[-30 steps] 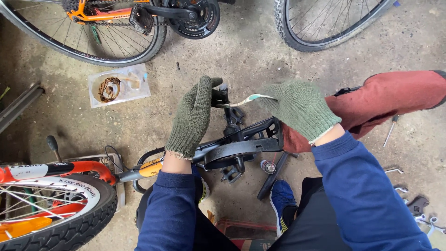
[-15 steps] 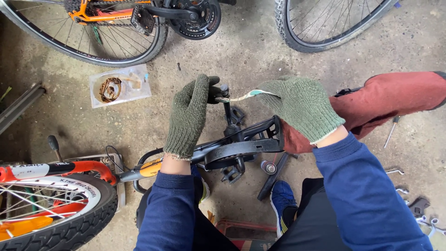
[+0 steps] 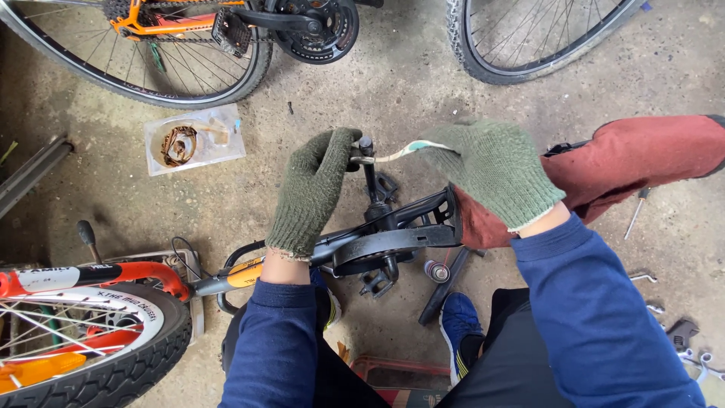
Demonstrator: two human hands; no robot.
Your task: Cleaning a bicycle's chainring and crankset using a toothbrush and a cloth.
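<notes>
Wrench [image 3: 393,155] gripped in right hand [image 3: 491,170] fingers; left hand [image 3: 313,189] fingers clasp crank arm [image 3: 370,181], bare floor [image 3: 393,83] beyond.

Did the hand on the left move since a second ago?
No. The left hand sits at the pedal crank's top end, the same way off from the clear packet on the floor.

Gloved hands [image 3: 313,189] on, seemingly, crank [image 3: 370,177]
</notes>
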